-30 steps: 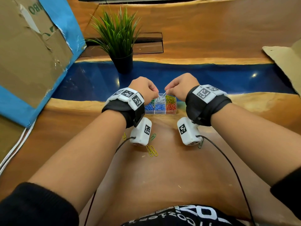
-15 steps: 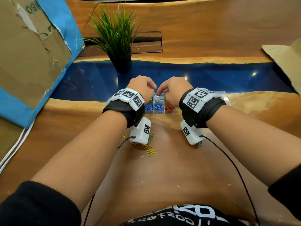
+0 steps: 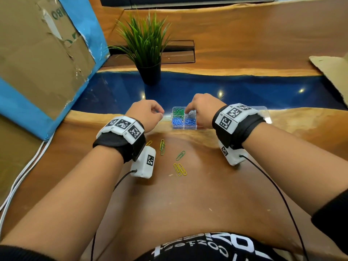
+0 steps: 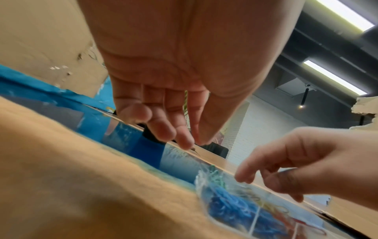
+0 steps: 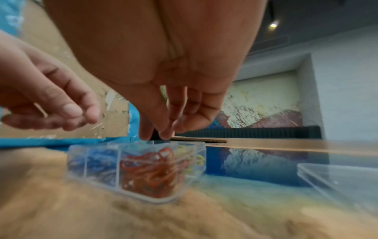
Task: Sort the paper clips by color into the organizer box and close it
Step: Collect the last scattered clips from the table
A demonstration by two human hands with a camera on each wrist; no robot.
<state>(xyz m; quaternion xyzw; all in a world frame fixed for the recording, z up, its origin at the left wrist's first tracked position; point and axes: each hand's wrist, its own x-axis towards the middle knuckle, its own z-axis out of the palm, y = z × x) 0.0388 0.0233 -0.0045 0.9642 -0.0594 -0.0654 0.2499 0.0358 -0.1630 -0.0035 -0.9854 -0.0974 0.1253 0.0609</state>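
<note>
Our right hand (image 3: 199,110) hangs palm down over organizer box (image 3: 188,127), fingertips (image 5: 163,135) bunched together just above back compartments; whether they pinch clip, we cannot tell. Our left hand (image 3: 146,114) hovers just left of box, fingers (image 4: 184,139) loosely curled, thumb near index, holding nothing visible. Box sits open on table (image 3: 188,204); green, blue, red, yellow clips inside separate compartments. Clear lid (image 5: 337,179) lies right of box. Loose paper clips (image 3: 179,169), yellow and green, lie nearer to us than box.
</note>
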